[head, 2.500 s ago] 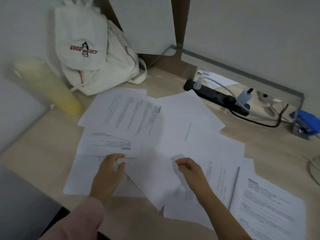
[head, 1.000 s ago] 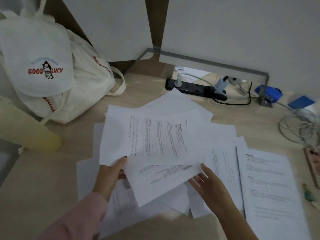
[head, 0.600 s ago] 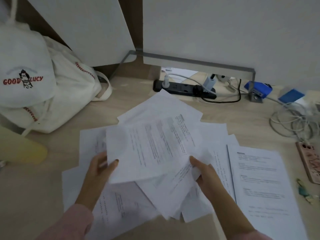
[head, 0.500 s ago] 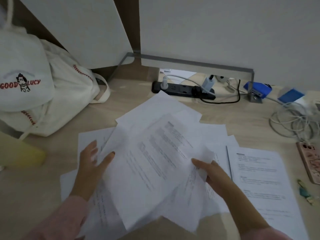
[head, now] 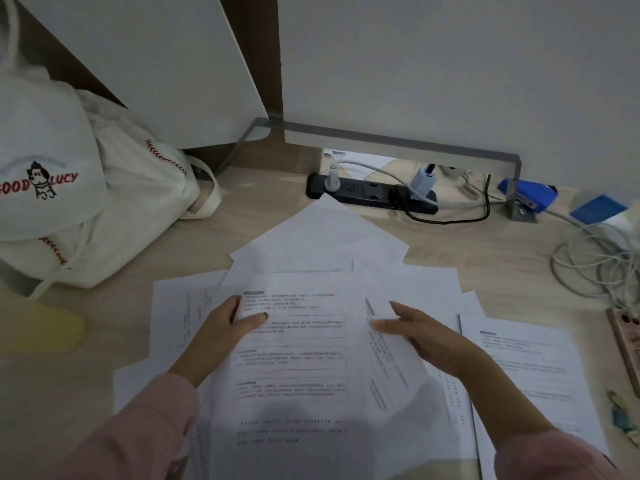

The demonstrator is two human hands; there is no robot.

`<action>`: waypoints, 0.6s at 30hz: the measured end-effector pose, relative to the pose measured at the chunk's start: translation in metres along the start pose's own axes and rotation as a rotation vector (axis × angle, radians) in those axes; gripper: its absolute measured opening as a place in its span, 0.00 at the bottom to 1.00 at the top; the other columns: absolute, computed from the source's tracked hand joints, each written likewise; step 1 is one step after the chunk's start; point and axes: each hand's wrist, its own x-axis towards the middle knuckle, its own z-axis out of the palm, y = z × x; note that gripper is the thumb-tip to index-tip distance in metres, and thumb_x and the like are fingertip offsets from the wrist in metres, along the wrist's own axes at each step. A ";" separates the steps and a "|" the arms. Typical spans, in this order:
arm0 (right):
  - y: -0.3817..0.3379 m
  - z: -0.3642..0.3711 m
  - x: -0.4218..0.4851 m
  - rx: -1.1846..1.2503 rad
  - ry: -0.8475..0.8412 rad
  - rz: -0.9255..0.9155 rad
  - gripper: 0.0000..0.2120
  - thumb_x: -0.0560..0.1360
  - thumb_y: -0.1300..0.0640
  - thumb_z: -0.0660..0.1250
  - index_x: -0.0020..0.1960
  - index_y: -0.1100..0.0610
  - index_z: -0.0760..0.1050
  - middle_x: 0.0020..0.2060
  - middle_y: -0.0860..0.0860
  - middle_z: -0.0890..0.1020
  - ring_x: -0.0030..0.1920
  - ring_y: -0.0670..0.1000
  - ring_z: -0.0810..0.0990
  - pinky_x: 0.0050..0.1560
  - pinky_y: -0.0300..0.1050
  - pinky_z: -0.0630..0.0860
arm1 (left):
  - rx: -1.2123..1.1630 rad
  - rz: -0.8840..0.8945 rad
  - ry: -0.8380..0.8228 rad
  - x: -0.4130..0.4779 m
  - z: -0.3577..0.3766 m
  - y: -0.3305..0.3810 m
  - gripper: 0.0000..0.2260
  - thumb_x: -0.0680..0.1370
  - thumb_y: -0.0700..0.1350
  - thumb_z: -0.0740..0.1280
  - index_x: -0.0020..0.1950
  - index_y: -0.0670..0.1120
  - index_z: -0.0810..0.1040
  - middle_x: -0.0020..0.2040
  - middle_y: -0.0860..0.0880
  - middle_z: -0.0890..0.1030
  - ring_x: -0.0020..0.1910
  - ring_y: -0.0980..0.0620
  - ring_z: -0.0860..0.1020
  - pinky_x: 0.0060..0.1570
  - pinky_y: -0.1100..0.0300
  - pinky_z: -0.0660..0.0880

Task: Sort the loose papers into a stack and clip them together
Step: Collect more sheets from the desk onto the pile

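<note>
Head camera looks down on a pale wooden desk strewn with loose papers, white sheets fanned out and overlapping at odd angles from the middle of the desk toward the near edge. Above them the person lifts a few held sheets, the front one printed with boxed blocks of text.

The left hand pinches their upper left edge: its thumb lies across the printed face and its fingers curl round behind. The right hand grips the right side, where one sheet sits tilted against the rest, thumb on the front and the other fingers behind the paper. Both wrists wear pink sleeves.

To the right, a thicker printed packet lies flat, apart from the fan. A small green object lies just beside it at the frame edge; it is too blurred to identify.

At far left stands a white cloth bag with red stitching, its flap folded down, so its contents are hidden. A black power strip with plugs in it sits at the wall, a blue stapler to its right.
</note>
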 end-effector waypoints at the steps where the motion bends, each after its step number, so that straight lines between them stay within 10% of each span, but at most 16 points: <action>1: 0.003 -0.001 0.002 -0.030 -0.019 0.013 0.14 0.75 0.60 0.66 0.61 0.55 0.75 0.55 0.57 0.83 0.55 0.58 0.82 0.53 0.50 0.79 | -0.035 -0.016 0.036 0.001 -0.006 -0.002 0.07 0.75 0.43 0.68 0.51 0.52 0.75 0.50 0.54 0.80 0.47 0.54 0.80 0.41 0.62 0.75; 8: -0.001 0.006 0.017 -0.411 0.278 -0.045 0.12 0.76 0.67 0.60 0.52 0.54 0.77 0.48 0.51 0.82 0.49 0.50 0.80 0.49 0.39 0.78 | -0.035 0.101 0.107 -0.007 -0.038 -0.001 0.12 0.74 0.40 0.68 0.48 0.58 0.73 0.48 0.59 0.79 0.46 0.60 0.79 0.41 0.64 0.74; 11: -0.014 0.010 0.018 -0.486 0.259 -0.072 0.12 0.77 0.63 0.60 0.57 0.56 0.78 0.53 0.52 0.81 0.54 0.53 0.79 0.61 0.48 0.73 | 0.079 0.155 -0.039 -0.013 -0.040 0.011 0.14 0.74 0.41 0.69 0.49 0.60 0.74 0.43 0.63 0.82 0.40 0.68 0.80 0.37 0.71 0.73; 15: -0.041 0.019 0.013 -0.549 0.217 -0.125 0.11 0.78 0.61 0.59 0.51 0.52 0.79 0.46 0.45 0.81 0.47 0.45 0.79 0.51 0.38 0.72 | 0.229 0.223 -0.268 -0.017 -0.033 0.027 0.12 0.73 0.42 0.70 0.48 0.59 0.76 0.39 0.70 0.81 0.41 0.69 0.80 0.38 0.74 0.74; 18: -0.055 0.021 0.004 -0.578 0.171 -0.151 0.11 0.78 0.60 0.59 0.52 0.54 0.81 0.48 0.47 0.83 0.47 0.45 0.80 0.52 0.40 0.74 | 0.375 0.378 -0.160 -0.020 -0.024 0.031 0.06 0.70 0.54 0.71 0.43 0.63 0.75 0.45 0.68 0.79 0.48 0.68 0.77 0.46 0.72 0.69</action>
